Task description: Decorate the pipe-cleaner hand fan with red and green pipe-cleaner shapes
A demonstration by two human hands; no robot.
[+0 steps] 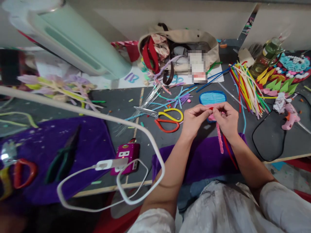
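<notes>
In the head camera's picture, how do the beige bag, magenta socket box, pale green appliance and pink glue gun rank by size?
Largest to smallest, as they look:
pale green appliance
beige bag
magenta socket box
pink glue gun

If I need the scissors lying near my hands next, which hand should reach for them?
Probably your left hand: the yellow and red handles of the scissors lie just beside it, while your right hand is farther away. Both hold the small red piece, so your right could keep it.
</notes>
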